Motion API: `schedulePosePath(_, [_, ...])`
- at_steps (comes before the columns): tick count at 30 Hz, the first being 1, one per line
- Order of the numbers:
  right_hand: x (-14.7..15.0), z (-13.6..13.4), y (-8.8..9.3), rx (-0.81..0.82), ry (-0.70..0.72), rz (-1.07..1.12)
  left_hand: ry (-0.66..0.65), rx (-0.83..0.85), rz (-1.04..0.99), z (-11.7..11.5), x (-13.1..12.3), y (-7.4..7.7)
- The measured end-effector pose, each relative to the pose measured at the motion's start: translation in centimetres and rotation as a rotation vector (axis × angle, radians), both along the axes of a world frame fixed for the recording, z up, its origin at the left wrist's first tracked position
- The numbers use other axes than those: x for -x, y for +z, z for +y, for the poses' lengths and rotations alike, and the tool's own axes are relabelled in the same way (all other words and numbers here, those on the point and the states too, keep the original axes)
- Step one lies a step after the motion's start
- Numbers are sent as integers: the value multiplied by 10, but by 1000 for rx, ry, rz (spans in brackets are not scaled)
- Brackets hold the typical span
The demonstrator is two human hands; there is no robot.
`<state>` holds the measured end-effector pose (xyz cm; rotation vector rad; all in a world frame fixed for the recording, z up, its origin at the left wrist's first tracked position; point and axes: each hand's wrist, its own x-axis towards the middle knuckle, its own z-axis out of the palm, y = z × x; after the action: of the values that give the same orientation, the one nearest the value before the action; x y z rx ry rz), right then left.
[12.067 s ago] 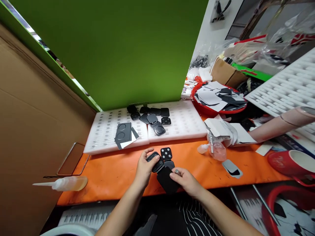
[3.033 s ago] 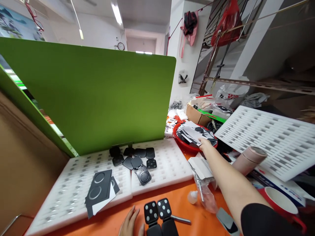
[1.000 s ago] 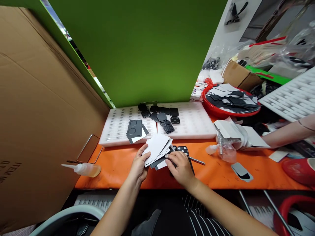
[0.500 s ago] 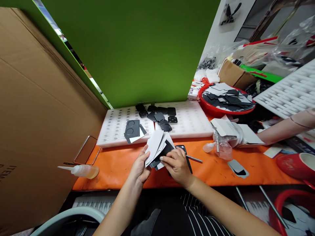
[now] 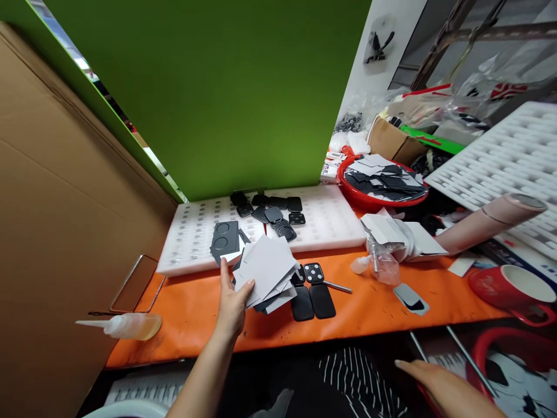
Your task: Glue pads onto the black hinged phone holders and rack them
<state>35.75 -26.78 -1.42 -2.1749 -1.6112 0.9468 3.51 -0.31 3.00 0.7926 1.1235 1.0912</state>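
My left hand [image 5: 232,305] is closed on a fanned stack of white and dark cards [image 5: 265,267], held over the front of the bench. My right hand [image 5: 435,380] is low at the right, below the bench edge, with one digit stretched out; its other fingers are mostly hidden. It looks open and is nearest the lower red basin [image 5: 483,348] of white and black pieces. Beside the stack lie black flat hinged pieces [image 5: 322,301] and a thin metal rod [image 5: 338,287]. Behind the stack, a dark grey card with two circles [image 5: 225,237] rests on white foam.
A white foam tray [image 5: 322,232] bears several black parts. The red basin of cards [image 5: 369,203] stands at the back right. A dropper bottle [image 5: 133,326] lies at left, a red mug [image 5: 505,290] stands at right, and a cardboard box [image 5: 65,232] borders the left side.
My right hand has left the card stack and moved down to the right. My left hand still holds the cards, now with a white face up. The black hinged pieces have come into view.
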Motion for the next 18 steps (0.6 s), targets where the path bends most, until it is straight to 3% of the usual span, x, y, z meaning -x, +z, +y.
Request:
schedulePosePath(3, [39, 50, 5, -215, -18, 175, 9, -164, 195, -1, 9, -4])
schedulePosePath(7, [122, 176, 2, -558, -157, 458, -54, -311, 321, -10, 25, -23])
schedulePosePath(10, [162, 245, -11, -621, -186, 691, -131, -361, 294, -16, 33, -48])
schedulePosePath(13, [175, 271, -21, -665, -212, 715, -128, -372, 313, -16, 34, -63])
schedulePosePath(18, [175, 271, -16, -586, -290, 789, -74, -322, 339, -4, 29, -59])
